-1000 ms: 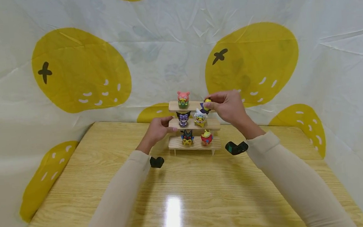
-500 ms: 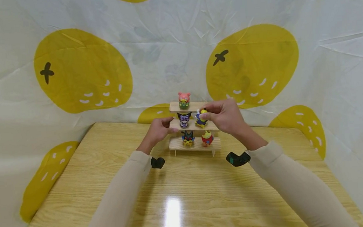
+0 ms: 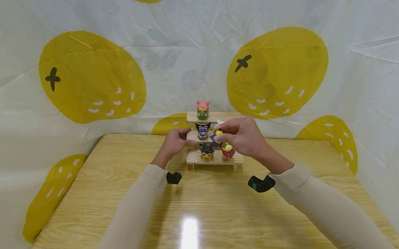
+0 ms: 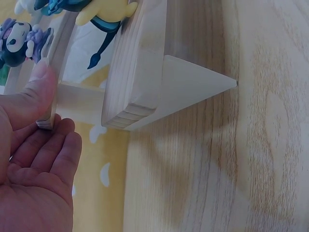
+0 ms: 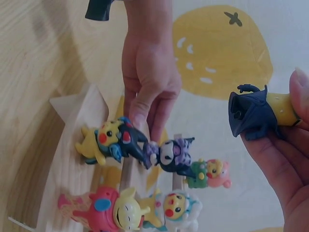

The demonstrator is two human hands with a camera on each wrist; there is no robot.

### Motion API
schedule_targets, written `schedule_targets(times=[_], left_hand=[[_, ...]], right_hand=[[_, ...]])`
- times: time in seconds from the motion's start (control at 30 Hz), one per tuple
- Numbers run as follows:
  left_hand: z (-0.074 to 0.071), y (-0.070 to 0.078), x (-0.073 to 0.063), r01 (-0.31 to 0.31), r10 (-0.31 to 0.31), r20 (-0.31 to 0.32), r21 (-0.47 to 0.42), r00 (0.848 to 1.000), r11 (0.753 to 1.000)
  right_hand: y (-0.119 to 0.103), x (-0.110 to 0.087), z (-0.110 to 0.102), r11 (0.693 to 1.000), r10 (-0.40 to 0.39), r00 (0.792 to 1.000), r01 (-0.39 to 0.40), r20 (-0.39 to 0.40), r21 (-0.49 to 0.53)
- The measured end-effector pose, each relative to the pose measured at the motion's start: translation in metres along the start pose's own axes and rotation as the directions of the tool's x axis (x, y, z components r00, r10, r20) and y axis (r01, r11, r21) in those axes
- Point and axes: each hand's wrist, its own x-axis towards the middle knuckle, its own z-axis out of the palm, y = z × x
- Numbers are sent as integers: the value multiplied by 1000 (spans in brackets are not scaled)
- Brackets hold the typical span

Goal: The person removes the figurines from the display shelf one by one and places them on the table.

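Observation:
A three-tier wooden display stand carries several small toy figurines. My left hand grips the left end of its middle shelf, thumb on top and fingers beneath. Between thumb and fingers, my right hand pinches a yellow figurine in a dark blue outfit, held in front of the stand. Its hollow-looking blue base faces the right wrist camera. On the middle shelf sit a purple-and-black figurine and a white-hooded one, the latter mostly hidden by my right hand in the head view.
A pink-hooded figurine stands on the top shelf's left. The bottom shelf holds a black-and-blue hooded figurine and a red one. Behind the wooden table hangs a white cloth with yellow fruit prints.
My right hand has brought the blue-clad figurine down and slightly left, from near the top shelf to in front of the middle one. My left hand keeps its grip on the stand.

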Motion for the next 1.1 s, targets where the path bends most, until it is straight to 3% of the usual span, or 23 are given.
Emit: schedule_targets(times=[0.33, 0.63, 1.1], left_hand=[[-1, -1, 0, -13, 13, -1, -9, 1000, 1000], [-1, 0, 0, -19, 19, -10, 6, 1000, 1000], [-2, -2, 1, -28, 28, -11, 31, 1000, 999]], right_hand=[[-6, -5, 11, 997, -52, 998, 50, 45, 54], [-11, -8, 19, 993, -28, 996, 19, 82, 113], [-11, -13, 43, 993, -104, 990, 97, 98, 74]])
